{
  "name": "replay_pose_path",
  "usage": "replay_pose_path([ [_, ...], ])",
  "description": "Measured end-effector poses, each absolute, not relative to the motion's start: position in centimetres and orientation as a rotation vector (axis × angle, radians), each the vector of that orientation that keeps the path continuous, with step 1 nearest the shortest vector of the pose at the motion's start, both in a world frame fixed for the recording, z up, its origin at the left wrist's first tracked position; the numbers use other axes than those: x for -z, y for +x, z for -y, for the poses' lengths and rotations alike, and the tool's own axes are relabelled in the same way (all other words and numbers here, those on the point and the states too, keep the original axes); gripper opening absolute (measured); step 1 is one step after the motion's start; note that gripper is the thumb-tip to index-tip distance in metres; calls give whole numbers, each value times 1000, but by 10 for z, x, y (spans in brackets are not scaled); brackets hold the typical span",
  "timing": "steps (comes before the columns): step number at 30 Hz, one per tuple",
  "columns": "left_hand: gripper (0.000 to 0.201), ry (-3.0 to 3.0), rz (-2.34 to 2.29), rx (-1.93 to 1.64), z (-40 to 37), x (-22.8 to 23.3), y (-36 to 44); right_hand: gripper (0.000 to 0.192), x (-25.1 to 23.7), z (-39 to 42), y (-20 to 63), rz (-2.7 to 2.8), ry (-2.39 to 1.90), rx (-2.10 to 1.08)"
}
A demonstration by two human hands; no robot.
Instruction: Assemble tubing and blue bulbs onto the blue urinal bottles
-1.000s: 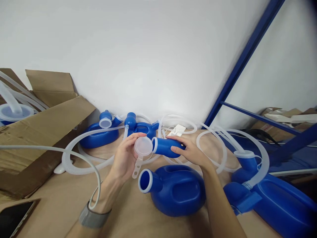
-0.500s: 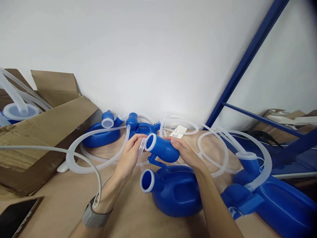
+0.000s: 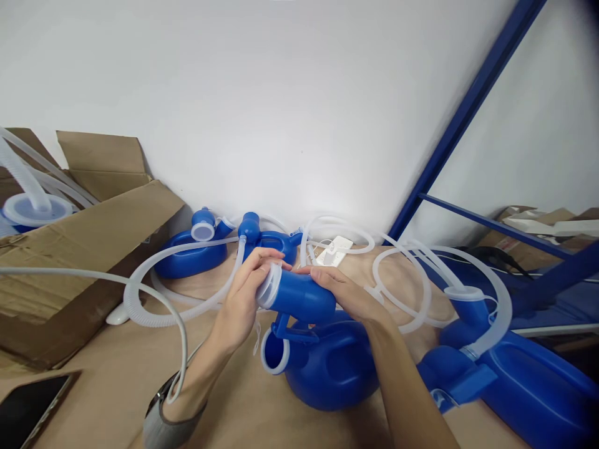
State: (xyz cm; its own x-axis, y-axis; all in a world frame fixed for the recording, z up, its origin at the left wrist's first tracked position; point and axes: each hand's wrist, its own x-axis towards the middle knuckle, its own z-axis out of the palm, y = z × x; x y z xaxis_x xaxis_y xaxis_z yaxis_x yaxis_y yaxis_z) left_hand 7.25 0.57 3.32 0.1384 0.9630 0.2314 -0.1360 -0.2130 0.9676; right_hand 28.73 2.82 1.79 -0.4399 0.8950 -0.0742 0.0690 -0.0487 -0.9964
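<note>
Between my hands is a blue plastic urinal funnel (image 3: 302, 298), held sideways with a small handle on its underside. My left hand (image 3: 241, 308) is closed round a translucent white cap (image 3: 269, 287), which sits against the funnel's left mouth; whether it is fully seated I cannot tell. On the funnel's right end, my right hand (image 3: 350, 294) grips with thumb and fingers. Just below stands a blue urinal bottle (image 3: 332, 380), its white-rimmed mouth open to the left. A thin white strap (image 3: 257, 338) hangs beneath the cap.
Further blue bottles (image 3: 191, 259) with clear hoses (image 3: 154, 319) lie along the wall. Another large bottle (image 3: 538, 380) is at the right. A cardboard box (image 3: 93, 249) stands left, a dark tablet-like device (image 3: 32, 405) at the front. A white power strip (image 3: 334, 251) lies behind my hands.
The cap has come from beside the funnel's mouth onto it, covering the opening. The funnel has dipped slightly, and my right hand has shifted along it. The bottle below has moved slightly left.
</note>
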Motion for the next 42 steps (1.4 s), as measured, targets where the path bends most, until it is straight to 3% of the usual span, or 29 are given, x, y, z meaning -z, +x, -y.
replay_pose_path([
  [6, 53, 1401, -764, -1301, -2, -28, 74, 61, -26, -24, 281, 1402, -1029, -1629],
  [15, 41, 1791, -859, -1418, 9, -34, 79, 49, -34, -17, 273, 1272, -1131, -1626],
  [32, 51, 1808, -716, -1170, 16, -42, 60, 50, -54, 2, 281, 1614, -1181, -1323],
  [39, 44, 1893, -734, -1219, 26, -50, 60, 50, -52, 6, 275, 1552, -1165, -1325],
  [42, 39, 1874, -761, -1389, 29, -49, 69, 58, -54, 8, 276, 1524, -1250, -1351],
])
